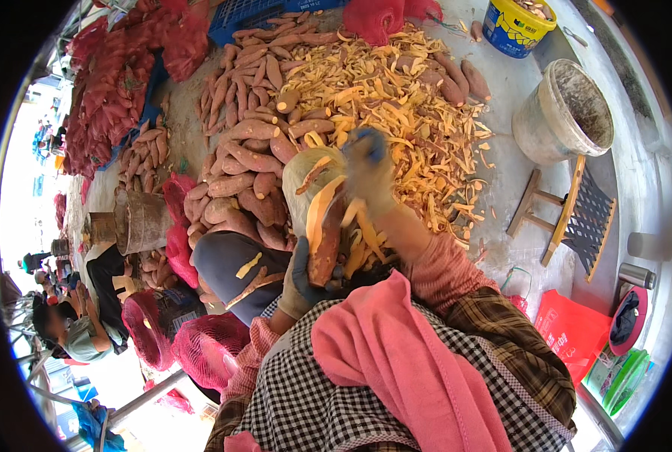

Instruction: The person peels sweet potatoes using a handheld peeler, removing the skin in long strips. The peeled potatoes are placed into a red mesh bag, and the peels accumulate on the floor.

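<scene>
A partly peeled sweet potato (325, 237) slants up from my lap, its bared orange flesh showing along the upper side and reddish skin below. My left hand (301, 285), in a grey and blue work glove, grips its lower end. Beyond its upper end, my gloved right hand (370, 169) is blurred by motion; whether it holds a tool cannot be made out. Loose orange peel strips (364, 234) hang beside the sweet potato. Under the hands a pale cover (302, 192) lies over one knee, and a dark cover (228, 265) on the other knee bears peel scraps.
Unpeeled sweet potatoes (245, 152) are heaped ahead and left, beside a wide pile of peelings (426, 147). A white bucket (531, 121) and a folding stool (567, 209) stand right. Red mesh sacks (115, 85) fill the upper left. Another person (90, 333) sits at left.
</scene>
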Demonstrator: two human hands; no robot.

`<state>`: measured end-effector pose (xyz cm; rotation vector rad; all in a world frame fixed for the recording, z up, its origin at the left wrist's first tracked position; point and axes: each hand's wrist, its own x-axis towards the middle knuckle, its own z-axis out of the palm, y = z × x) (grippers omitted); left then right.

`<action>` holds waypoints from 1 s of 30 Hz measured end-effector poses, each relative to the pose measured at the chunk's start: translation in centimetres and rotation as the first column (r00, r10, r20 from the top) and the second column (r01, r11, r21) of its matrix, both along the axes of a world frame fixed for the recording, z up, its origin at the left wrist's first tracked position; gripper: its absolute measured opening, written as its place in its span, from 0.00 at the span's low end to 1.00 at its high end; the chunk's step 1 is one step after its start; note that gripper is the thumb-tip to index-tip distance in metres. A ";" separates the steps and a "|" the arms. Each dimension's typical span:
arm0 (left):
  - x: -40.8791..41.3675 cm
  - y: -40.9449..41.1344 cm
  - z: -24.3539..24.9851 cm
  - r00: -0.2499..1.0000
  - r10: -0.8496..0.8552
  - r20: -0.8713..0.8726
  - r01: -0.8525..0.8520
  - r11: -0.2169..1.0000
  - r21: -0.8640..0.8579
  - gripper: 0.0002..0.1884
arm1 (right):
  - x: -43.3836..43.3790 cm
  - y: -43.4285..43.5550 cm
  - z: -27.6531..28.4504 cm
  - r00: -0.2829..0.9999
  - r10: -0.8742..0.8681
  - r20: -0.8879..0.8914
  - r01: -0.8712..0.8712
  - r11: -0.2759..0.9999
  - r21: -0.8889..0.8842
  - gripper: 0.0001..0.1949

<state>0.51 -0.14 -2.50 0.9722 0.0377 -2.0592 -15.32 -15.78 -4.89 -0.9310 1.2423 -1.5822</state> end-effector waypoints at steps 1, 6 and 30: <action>-0.4 0.7 -0.9 0.936 0.050 0.349 0.049 0.962 -0.269 0.28 | 2.4 2.3 -0.5 0.982 0.022 -0.187 -0.062 0.975 -0.212 0.07; 2.0 1.0 -4.3 0.964 -0.004 -0.267 0.002 1.000 -0.007 0.35 | -3.7 -7.4 -4.2 0.863 -0.144 -0.485 0.179 0.983 0.027 0.11; 1.5 1.1 -1.2 0.984 -0.117 -0.135 0.115 0.993 -0.019 0.29 | -4.0 -7.2 0.0 0.877 -0.242 -0.415 0.284 0.958 0.041 0.13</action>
